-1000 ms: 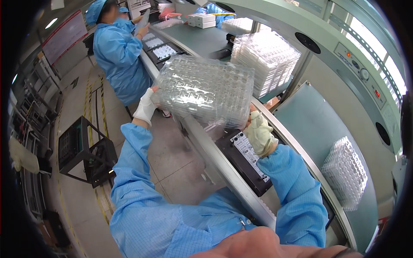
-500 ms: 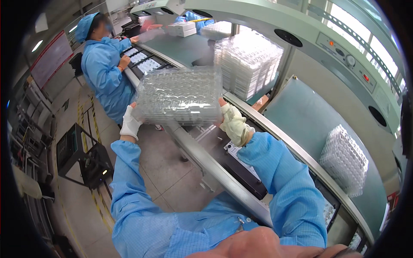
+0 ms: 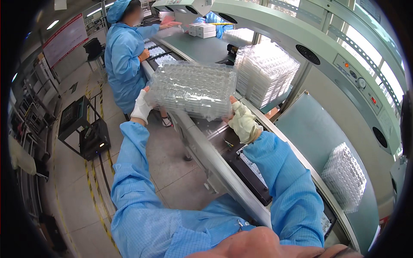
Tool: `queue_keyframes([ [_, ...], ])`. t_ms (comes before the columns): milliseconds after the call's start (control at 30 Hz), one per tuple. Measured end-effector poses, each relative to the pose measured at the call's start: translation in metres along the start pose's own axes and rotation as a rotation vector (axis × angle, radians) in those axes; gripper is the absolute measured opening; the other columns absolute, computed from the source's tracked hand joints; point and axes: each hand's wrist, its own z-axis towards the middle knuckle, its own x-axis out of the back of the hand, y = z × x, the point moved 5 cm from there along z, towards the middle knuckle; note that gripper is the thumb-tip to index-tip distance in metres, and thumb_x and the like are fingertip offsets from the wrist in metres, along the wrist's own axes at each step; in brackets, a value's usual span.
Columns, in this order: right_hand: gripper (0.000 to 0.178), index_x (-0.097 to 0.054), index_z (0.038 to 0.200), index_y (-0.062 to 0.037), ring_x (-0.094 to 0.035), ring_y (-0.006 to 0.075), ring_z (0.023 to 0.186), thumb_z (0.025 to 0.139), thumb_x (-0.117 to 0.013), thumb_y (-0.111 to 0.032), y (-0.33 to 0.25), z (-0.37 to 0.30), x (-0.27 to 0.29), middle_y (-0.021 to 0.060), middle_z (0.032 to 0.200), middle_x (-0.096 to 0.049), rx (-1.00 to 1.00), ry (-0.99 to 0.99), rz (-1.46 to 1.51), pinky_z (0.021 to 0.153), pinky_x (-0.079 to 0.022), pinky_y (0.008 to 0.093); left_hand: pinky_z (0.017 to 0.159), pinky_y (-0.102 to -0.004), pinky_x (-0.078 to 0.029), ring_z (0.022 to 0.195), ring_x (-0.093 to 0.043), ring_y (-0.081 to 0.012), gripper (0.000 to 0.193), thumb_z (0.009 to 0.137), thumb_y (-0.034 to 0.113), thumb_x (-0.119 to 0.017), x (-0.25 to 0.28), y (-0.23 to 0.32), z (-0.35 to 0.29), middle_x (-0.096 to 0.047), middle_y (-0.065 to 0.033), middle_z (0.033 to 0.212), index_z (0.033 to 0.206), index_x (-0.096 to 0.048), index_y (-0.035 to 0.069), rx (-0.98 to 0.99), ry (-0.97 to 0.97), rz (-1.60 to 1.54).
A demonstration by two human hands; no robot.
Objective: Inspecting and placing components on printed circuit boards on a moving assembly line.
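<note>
A stack of clear plastic blister trays (image 3: 193,88) is held level out in front of me, over the conveyor line. My left hand (image 3: 142,106), in a white glove with bare fingertips, grips its left end. At the right end, my right hand (image 3: 242,120) is closed on the stack in a cream glove with bare fingertips. Parts of the fingers of both hands are hidden behind or under the trays. Below my right forearm, a black tray fixture (image 3: 249,172) with white parts lies on the line.
A tall pile of clear trays (image 3: 267,71) stands on the green bench beyond my right hand. A smaller tray stack (image 3: 345,176) sits on the bench at right. A metal rail (image 3: 215,163) edges the line. Far left, a co-worker in blue (image 3: 124,56) stands beside the conveyor.
My view has turned slightly, so the surroundings sit differently in it. Both hands still hold the tray stack, which appears a little farther right. The co-worker's arm has reached farther across the line.
</note>
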Motion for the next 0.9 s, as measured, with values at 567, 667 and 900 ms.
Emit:
queue_keyframes([
  [567, 0.058, -0.056, 0.133, -0.0084, -0.061, 0.0293, 0.11, 0.09, -0.074, -0.041, 0.007, 0.03, 0.006, 0.0098, 0.127, -0.06, 0.003, -0.033, 0.201, 0.095, -0.049, 0.0509, 0.097, -0.047, -0.043, 0.117, -0.058, -0.0298, 0.064, 0.083, 0.049, -0.071, -0.011, 0.011, 0.013, -0.063, -0.0079, 0.128, 0.135, -0.058, 0.015, -0.075, 0.029, 0.006],
  [667, 0.056, -0.056, 0.133, -0.0094, -0.061, 0.0294, 0.108, 0.089, -0.075, -0.04, 0.011, 0.046, 0.005, 0.0101, 0.129, -0.06, -0.034, 0.022, 0.11, 0.095, -0.049, 0.0511, 0.097, -0.0465, -0.042, 0.117, -0.058, -0.0294, 0.064, 0.084, 0.05, -0.07, 0.002, 0.011, 0.038, -0.063, -0.0078, 0.129, 0.136, -0.057, 0.016, -0.048, -0.013, -0.035],
  [900, 0.06, -0.051, 0.141, -0.0132, -0.057, 0.0274, 0.112, 0.087, -0.076, -0.022, 0.019, 0.073, 0.017, 0.01, 0.128, -0.058, 0.528, -0.157, -0.66, 0.098, -0.046, 0.0456, 0.098, -0.0479, -0.041, 0.119, -0.057, -0.0293, 0.064, 0.085, 0.053, -0.066, -0.001, 0.015, 0.034, -0.062, -0.0073, 0.132, 0.137, -0.057, 0.017, -0.087, 0.026, 0.027],
])
